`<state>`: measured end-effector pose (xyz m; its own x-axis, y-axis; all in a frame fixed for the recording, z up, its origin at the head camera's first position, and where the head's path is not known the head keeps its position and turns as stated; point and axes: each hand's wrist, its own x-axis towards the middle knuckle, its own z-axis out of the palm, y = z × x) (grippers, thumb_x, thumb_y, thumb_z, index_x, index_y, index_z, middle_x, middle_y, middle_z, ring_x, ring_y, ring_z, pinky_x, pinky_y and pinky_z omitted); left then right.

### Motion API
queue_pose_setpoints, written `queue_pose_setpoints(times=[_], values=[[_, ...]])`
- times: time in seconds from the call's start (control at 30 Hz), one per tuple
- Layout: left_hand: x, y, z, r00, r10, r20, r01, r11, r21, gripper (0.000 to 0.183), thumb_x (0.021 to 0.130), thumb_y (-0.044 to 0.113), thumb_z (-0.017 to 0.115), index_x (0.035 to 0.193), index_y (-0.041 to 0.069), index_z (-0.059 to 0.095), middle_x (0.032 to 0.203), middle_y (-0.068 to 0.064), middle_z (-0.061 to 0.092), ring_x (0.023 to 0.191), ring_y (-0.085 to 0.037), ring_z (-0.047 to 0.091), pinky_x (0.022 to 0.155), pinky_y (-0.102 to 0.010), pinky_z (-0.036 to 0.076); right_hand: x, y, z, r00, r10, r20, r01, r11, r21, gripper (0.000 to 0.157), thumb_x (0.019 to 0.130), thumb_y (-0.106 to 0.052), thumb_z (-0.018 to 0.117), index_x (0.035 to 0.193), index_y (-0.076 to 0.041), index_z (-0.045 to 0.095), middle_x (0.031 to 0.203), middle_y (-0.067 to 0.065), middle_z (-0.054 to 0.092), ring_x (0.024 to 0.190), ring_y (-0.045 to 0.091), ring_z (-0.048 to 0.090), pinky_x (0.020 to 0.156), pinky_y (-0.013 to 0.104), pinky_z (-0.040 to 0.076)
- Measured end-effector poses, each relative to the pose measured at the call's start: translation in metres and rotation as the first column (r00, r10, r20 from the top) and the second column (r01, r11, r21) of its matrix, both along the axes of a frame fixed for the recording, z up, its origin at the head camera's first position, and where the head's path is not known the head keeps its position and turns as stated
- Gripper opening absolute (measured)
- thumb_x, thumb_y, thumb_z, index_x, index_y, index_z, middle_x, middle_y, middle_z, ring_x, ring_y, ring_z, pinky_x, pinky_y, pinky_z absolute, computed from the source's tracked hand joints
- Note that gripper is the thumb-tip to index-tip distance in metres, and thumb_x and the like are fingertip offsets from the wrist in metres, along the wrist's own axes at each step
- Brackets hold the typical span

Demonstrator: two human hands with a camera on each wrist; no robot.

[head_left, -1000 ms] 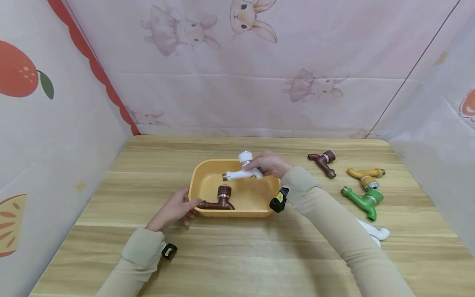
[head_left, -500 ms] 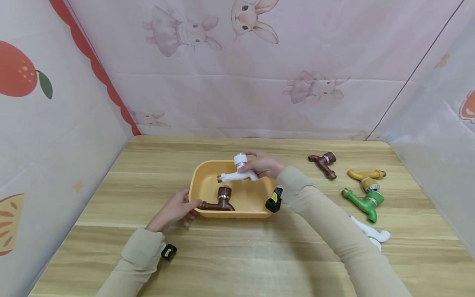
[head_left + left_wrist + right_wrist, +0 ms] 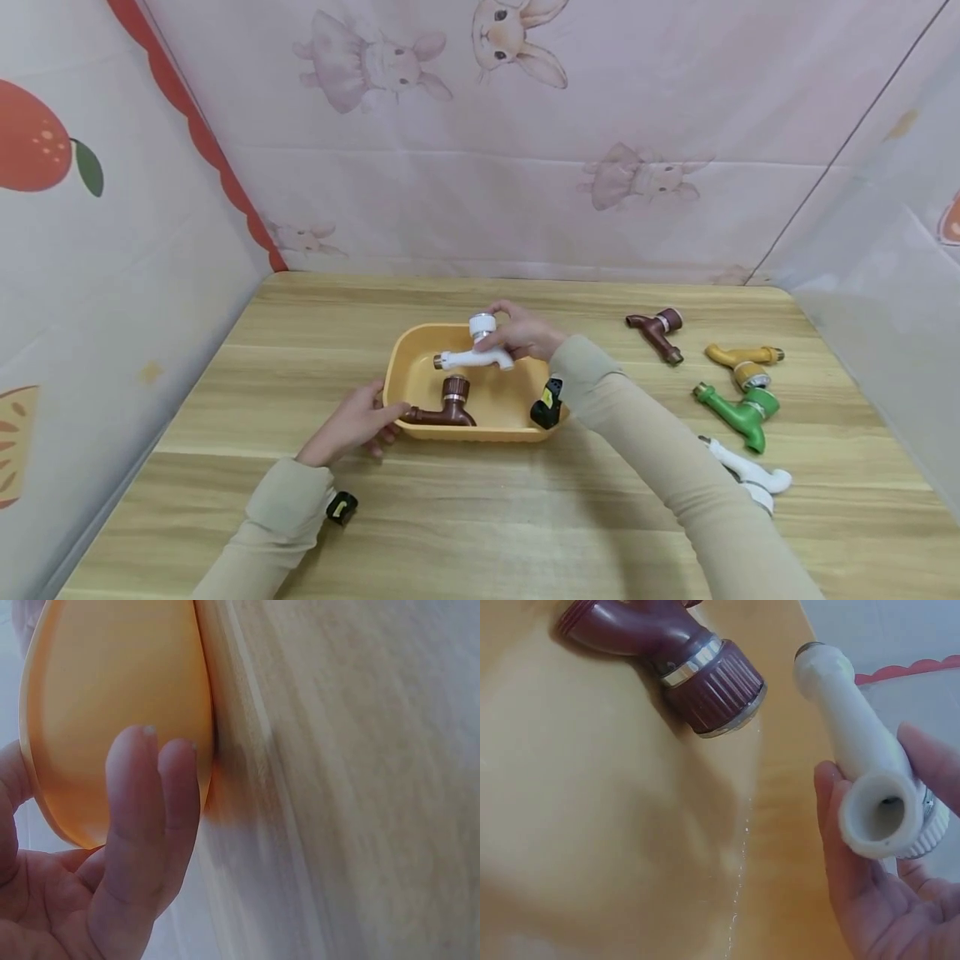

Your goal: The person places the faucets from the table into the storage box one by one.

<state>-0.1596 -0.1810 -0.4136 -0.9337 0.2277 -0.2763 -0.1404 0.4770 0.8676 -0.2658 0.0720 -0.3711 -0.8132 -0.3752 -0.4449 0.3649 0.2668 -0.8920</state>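
My right hand (image 3: pixel 522 332) grips a white tap (image 3: pixel 474 358) by its body, above the yellow basin (image 3: pixel 517 433). In the right wrist view the white tap (image 3: pixel 866 742) shows its open spout end towards the camera, between thumb and fingers. Inside the basin a dark red-brown tap (image 3: pixel 450 410) lies along the near left side, its ribbed knob up. The left hand (image 3: pixel 358 423) holds the basin's left end, thumb over the rim and fingers outside. In the left wrist view that hand (image 3: pixel 131 847) is against the basin's outer wall (image 3: pixel 127 682).
Right of the basin, several taps lie on the wooden table (image 3: pixel 465 533): a red-brown tap (image 3: pixel 656 333), a yellow tap (image 3: pixel 744 360), a green tap (image 3: pixel 742 412) and a white tap (image 3: pixel 750 471). The right forearm passes close to the white one. A printed cloth wall (image 3: pixel 525 208) stands behind.
My right hand has moved a little left and slightly down with the white tap, staying above the basin. The left hand has kept its hold on the basin's end.
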Motion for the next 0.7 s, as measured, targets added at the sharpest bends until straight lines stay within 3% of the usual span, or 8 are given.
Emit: queue_pose_setpoints(times=[0.47,0.7], values=[[0.002,0.001,0.001,1.000,0.016,-0.008,-0.016,1.000,-0.003,0.044,0.089,0.018,0.058,0.123,-0.006,0.042,0.073,-0.015,0.060,0.059,-0.023,0.058,0.044,-0.037,0.054,-0.001,-0.011,-0.009,0.999,0.040,-0.035,-0.041,0.999,-0.023,0.065,0.077,0.009,0.065,0.131,-0.012,0.034,0.107,0.021,0.050,0.077,0.028,0.060,0.080,0.052,0.051],[0.001,0.002,0.000,1.000,0.015,-0.015,-0.015,1.000,-0.003,0.042,0.089,0.017,0.057,0.122,-0.005,0.043,0.073,-0.016,0.060,0.059,-0.023,0.058,0.044,-0.037,0.054,-0.003,-0.014,-0.009,0.994,0.065,-0.083,-0.062,0.997,0.037,0.058,0.075,0.007,0.068,0.122,-0.009,0.038,0.105,0.021,0.054,0.079,0.028,0.062,0.073,0.044,0.055]])
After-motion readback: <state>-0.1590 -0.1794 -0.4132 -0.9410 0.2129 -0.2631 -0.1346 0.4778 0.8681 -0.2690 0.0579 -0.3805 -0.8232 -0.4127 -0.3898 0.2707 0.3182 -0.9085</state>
